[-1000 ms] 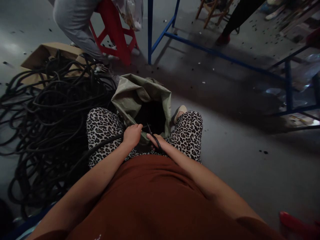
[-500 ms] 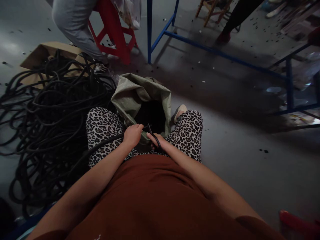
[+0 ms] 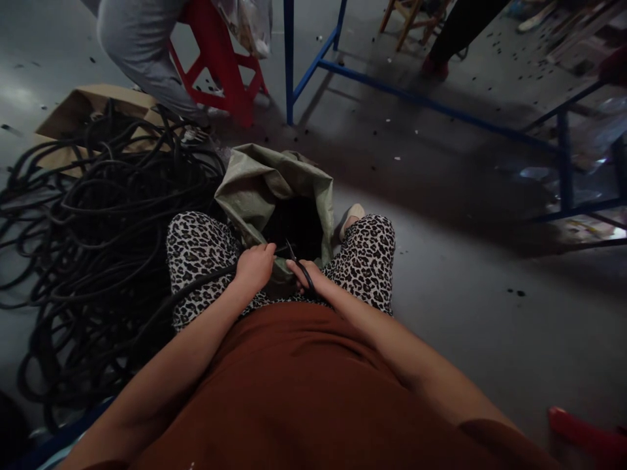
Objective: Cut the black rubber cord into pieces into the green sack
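Observation:
My left hand point(image 3: 255, 266) is closed around a black rubber cord or hose point(image 3: 208, 277), which runs back over my left thigh towards a large tangled heap point(image 3: 112, 215) of the same stuff. Its front end shows faintly past my fingers. Scissors with black handles point(image 3: 308, 279) are gripped in my right hand point(image 3: 313, 275), blades pointing forward beside the cord's end. Whether the blades touch the cord, I cannot tell. Below and ahead of both hands, between my knees, an olive-green sack point(image 3: 247, 192) stands with its mouth open. Its inside is too dark to make out.
A cardboard box point(image 3: 53, 124) lies partly under the heap. Beyond it, a person in grey trousers point(image 3: 137, 52) sits by a red plastic stool point(image 3: 220, 72). A blue metal frame point(image 3: 416, 94) crosses ahead. Small dark scraps dot the floor. Something red point(image 3: 582, 427) is at lower right.
The view has shifted very slightly. My hands keep almost the same positions, the left still on the cord and the right still on the scissors.

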